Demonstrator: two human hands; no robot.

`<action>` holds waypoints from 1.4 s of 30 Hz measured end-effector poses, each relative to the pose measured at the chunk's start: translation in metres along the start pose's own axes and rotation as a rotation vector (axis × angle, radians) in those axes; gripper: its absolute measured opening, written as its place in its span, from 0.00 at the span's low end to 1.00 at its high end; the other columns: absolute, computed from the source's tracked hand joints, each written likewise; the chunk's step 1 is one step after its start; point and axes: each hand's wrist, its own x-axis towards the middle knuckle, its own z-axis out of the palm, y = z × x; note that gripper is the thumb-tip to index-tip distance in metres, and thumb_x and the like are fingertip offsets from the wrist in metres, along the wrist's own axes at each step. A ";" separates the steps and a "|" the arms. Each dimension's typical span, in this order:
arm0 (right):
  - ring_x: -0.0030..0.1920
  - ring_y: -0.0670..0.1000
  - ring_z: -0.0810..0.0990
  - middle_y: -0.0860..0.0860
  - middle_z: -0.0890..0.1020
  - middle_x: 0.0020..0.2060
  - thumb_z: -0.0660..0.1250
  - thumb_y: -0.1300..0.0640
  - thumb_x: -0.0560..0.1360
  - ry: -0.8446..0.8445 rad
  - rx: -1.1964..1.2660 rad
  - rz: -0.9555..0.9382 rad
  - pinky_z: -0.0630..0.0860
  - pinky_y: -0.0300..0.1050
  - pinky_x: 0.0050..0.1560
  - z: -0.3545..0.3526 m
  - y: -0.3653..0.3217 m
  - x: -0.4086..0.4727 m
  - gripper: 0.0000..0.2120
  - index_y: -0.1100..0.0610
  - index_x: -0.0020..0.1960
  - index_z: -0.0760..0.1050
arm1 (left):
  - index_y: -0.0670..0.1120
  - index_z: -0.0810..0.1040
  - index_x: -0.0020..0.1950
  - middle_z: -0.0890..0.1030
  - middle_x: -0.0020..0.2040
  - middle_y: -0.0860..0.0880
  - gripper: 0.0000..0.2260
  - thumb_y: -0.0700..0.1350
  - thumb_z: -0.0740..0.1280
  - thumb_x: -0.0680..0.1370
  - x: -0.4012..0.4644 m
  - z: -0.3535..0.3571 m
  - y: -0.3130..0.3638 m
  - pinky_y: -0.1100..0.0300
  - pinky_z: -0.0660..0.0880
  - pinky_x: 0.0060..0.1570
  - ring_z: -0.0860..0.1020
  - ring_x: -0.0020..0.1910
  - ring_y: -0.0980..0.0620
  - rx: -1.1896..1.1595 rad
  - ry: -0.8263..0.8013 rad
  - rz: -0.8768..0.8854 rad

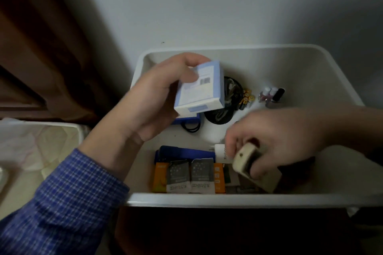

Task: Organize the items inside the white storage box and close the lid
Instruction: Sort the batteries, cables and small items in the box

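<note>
White box [350, 80] sits against the wall, lid off & not in view. Left hand [153, 97] grips a pale blue carton [200, 89], thumb on the label face, fingers behind, held up over the box's back-left part, clear of the contents. Right hand [275, 141] is down near the front, fingers curled round a beige gadget [245, 160]; can't tell what it is, looks like hard plastic w/ a small dark dot. A white tube [220, 152] sits just beside those fingers.

Inside: coiled black cable [230, 105] mid-back, batteries [247, 97] next to it, small bottles [271, 94] further right. Along the front wall, orange packs [219, 176] w/ two grey sachets [189, 174] leaning on them, a dark blue item [186, 151] behind.

Handling, my guess: carton is light, stiff card, easy by its narrow sides, fine to stand on edge or lay flat. Gadget rigid, no squeeze risk. Bottles probably glass, so keep upright & don't knock them. Batteries will roll; sachets floppy, best kept wedged. Cable is springy, may uncoil if lifted by one loop.
</note>
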 end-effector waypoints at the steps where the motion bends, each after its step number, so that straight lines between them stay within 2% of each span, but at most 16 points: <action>1: 0.48 0.37 0.82 0.36 0.82 0.48 0.79 0.50 0.68 0.095 0.079 -0.010 0.80 0.42 0.50 -0.006 -0.001 -0.003 0.18 0.41 0.54 0.75 | 0.46 0.80 0.48 0.80 0.39 0.48 0.12 0.40 0.61 0.69 -0.006 -0.006 0.004 0.65 0.74 0.30 0.79 0.34 0.54 -0.026 0.002 0.030; 7: 0.43 0.51 0.88 0.51 0.88 0.42 0.79 0.54 0.66 0.578 0.349 -0.167 0.85 0.57 0.43 -0.031 -0.015 0.012 0.18 0.54 0.53 0.78 | 0.45 0.78 0.39 0.77 0.34 0.44 0.11 0.38 0.59 0.61 -0.032 -0.047 0.022 0.57 0.68 0.32 0.75 0.35 0.45 0.235 0.218 0.080; 11: 0.44 0.54 0.88 0.53 0.88 0.44 0.80 0.49 0.63 0.630 0.445 -0.181 0.85 0.59 0.44 -0.037 -0.022 0.025 0.24 0.55 0.54 0.76 | 0.45 0.80 0.35 0.75 0.27 0.49 0.11 0.42 0.58 0.65 -0.035 -0.039 0.017 0.65 0.66 0.23 0.70 0.23 0.56 0.545 0.193 -0.006; 12: 0.44 0.54 0.88 0.53 0.88 0.44 0.81 0.49 0.62 0.611 0.471 -0.160 0.85 0.59 0.44 -0.037 -0.021 0.027 0.26 0.54 0.55 0.76 | 0.46 0.81 0.37 0.76 0.29 0.49 0.11 0.44 0.59 0.69 -0.032 -0.035 0.014 0.62 0.69 0.26 0.72 0.25 0.56 0.614 0.145 0.001; 14: 0.43 0.54 0.88 0.52 0.88 0.45 0.82 0.49 0.60 0.551 0.504 -0.096 0.85 0.60 0.44 -0.039 -0.019 0.031 0.31 0.52 0.58 0.73 | 0.46 0.82 0.44 0.81 0.38 0.46 0.16 0.55 0.62 0.75 -0.027 -0.025 0.012 0.48 0.77 0.44 0.80 0.39 0.47 0.740 0.031 0.007; 17: 0.45 0.55 0.88 0.52 0.87 0.47 0.83 0.50 0.57 0.479 0.534 -0.036 0.84 0.61 0.47 -0.038 -0.017 0.035 0.39 0.50 0.62 0.67 | 0.42 0.82 0.52 0.82 0.49 0.37 0.32 0.70 0.64 0.69 -0.021 -0.013 0.016 0.34 0.75 0.56 0.79 0.51 0.35 0.771 -0.059 -0.079; 19: 0.46 0.54 0.88 0.50 0.86 0.48 0.85 0.50 0.54 0.483 0.548 -0.006 0.84 0.61 0.48 -0.036 -0.017 0.037 0.42 0.47 0.62 0.67 | 0.41 0.82 0.51 0.82 0.48 0.36 0.30 0.69 0.66 0.71 -0.017 -0.009 0.019 0.36 0.76 0.55 0.80 0.50 0.35 0.812 -0.118 -0.130; 22: 0.46 0.54 0.87 0.49 0.85 0.50 0.85 0.51 0.53 0.513 0.614 0.010 0.84 0.60 0.46 -0.032 -0.016 0.038 0.43 0.47 0.63 0.67 | 0.45 0.84 0.48 0.82 0.40 0.43 0.20 0.62 0.66 0.78 -0.009 -0.012 0.020 0.56 0.78 0.36 0.78 0.34 0.49 0.918 -0.155 -0.127; 24: 0.45 0.54 0.88 0.49 0.86 0.50 0.84 0.49 0.54 0.584 0.681 0.003 0.85 0.54 0.44 -0.030 -0.014 0.036 0.40 0.48 0.60 0.69 | 0.47 0.85 0.47 0.84 0.40 0.43 0.20 0.62 0.66 0.77 -0.008 -0.015 0.022 0.54 0.78 0.38 0.78 0.35 0.50 0.909 -0.067 -0.111; 26: 0.44 0.51 0.88 0.46 0.86 0.48 0.84 0.45 0.55 0.692 0.617 -0.010 0.84 0.46 0.41 -0.027 -0.012 0.028 0.35 0.49 0.56 0.72 | 0.48 0.86 0.45 0.85 0.43 0.43 0.19 0.63 0.67 0.76 -0.008 -0.023 0.024 0.45 0.79 0.51 0.82 0.42 0.45 0.837 0.140 -0.109; 29: 0.46 0.40 0.84 0.41 0.84 0.45 0.82 0.43 0.61 0.801 0.273 -0.018 0.81 0.35 0.44 -0.014 -0.013 0.016 0.25 0.47 0.52 0.75 | 0.51 0.87 0.43 0.87 0.42 0.47 0.16 0.62 0.69 0.76 -0.008 -0.036 0.022 0.43 0.79 0.57 0.84 0.46 0.45 0.704 0.311 -0.168; 32: 0.49 0.33 0.79 0.36 0.81 0.44 0.78 0.43 0.64 0.861 0.003 0.039 0.75 0.26 0.44 -0.003 -0.017 0.015 0.21 0.44 0.53 0.76 | 0.47 0.86 0.43 0.86 0.38 0.47 0.18 0.61 0.70 0.75 -0.006 -0.038 0.015 0.49 0.80 0.48 0.84 0.42 0.44 0.691 0.349 -0.238; 35: 0.46 0.39 0.81 0.39 0.83 0.48 0.76 0.46 0.63 0.897 -0.056 0.082 0.79 0.35 0.43 0.002 -0.021 0.025 0.23 0.47 0.57 0.78 | 0.46 0.85 0.43 0.83 0.30 0.51 0.19 0.62 0.69 0.75 -0.005 -0.038 0.013 0.58 0.76 0.36 0.80 0.29 0.54 0.716 0.386 -0.269; 36: 0.47 0.40 0.81 0.40 0.83 0.49 0.77 0.47 0.64 0.897 -0.076 0.086 0.79 0.37 0.43 0.002 -0.023 0.028 0.23 0.47 0.58 0.78 | 0.46 0.85 0.43 0.82 0.30 0.51 0.20 0.63 0.69 0.75 -0.006 -0.038 0.014 0.59 0.74 0.35 0.79 0.28 0.54 0.733 0.395 -0.277; 40: 0.45 0.36 0.79 0.38 0.80 0.45 0.78 0.51 0.64 0.797 -0.054 0.075 0.74 0.25 0.41 -0.003 -0.019 0.030 0.23 0.48 0.58 0.79 | 0.46 0.82 0.45 0.82 0.37 0.46 0.19 0.63 0.67 0.75 -0.009 -0.041 0.021 0.59 0.74 0.34 0.81 0.34 0.48 0.815 0.505 -0.212; 42: 0.43 0.34 0.78 0.37 0.79 0.44 0.77 0.50 0.64 0.716 -0.114 0.077 0.74 0.25 0.41 -0.003 -0.015 0.030 0.23 0.49 0.58 0.80 | 0.46 0.80 0.44 0.81 0.38 0.47 0.19 0.62 0.66 0.75 -0.009 -0.046 0.028 0.56 0.74 0.38 0.80 0.34 0.46 0.695 0.576 -0.146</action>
